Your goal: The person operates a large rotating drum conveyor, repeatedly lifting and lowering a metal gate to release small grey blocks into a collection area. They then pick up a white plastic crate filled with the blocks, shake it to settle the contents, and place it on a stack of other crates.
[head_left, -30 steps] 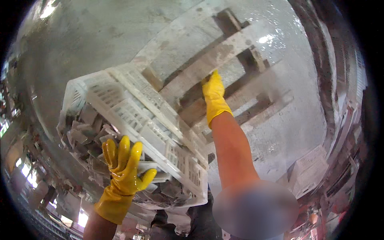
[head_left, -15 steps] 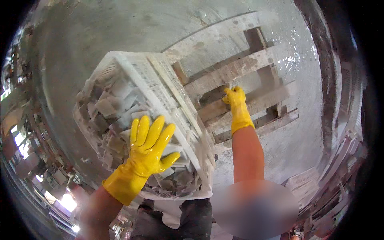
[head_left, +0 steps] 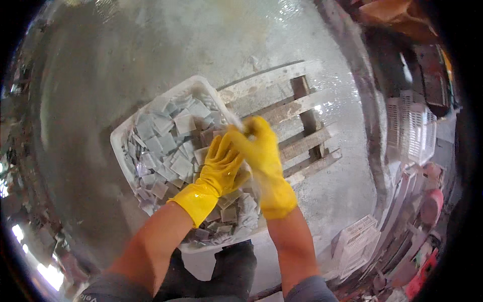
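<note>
A white plastic crate (head_left: 118,146) full of small square grey and beige tiles (head_left: 163,143) stands before me. Both my hands wear wet yellow rubber gloves. My left hand (head_left: 217,171) lies over the tiles toward the crate's right side, fingers stretched out; whether it presses on them is hard to tell. At the right rim, slightly blurred, my right hand (head_left: 259,156) has its fingers curled closed. The glove hides whatever is in them. The hands nearly meet, left fingertips beside the right glove.
Right of the crate lies a wooden pallet (head_left: 297,107) on a wet grey concrete floor (head_left: 126,45). White slotted crates (head_left: 412,126) stand at the far right, and another white crate (head_left: 354,244) sits lower right. Assorted clutter lines both sides.
My right hand has come back from over the pallet to the crate's right rim. My left hand has shifted right over the tiles. The view has turned, showing more tiles.
</note>
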Motion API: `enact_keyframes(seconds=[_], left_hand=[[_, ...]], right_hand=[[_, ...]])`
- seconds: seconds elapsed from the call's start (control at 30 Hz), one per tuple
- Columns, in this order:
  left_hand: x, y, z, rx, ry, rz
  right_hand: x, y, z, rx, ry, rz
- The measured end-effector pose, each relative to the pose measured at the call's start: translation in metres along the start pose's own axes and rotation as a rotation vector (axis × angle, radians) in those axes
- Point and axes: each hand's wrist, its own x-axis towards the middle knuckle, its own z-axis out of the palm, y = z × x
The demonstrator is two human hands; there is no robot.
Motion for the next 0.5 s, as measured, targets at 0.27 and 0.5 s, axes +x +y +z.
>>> enact_keyframes(seconds=[0.27, 0.5], left_hand=[[-0.075, -0.047, -0.109, -0.371, -0.304, 0.301], [-0.023, -0.232, -0.143, -0.046, 0.324, -0.236]], right_hand=[[-0.026, -0.019, 0.046, -0.309, 0.092, -0.515], [0.009, -0.053, 0.152, -0.558, 0.053, -0.817]])
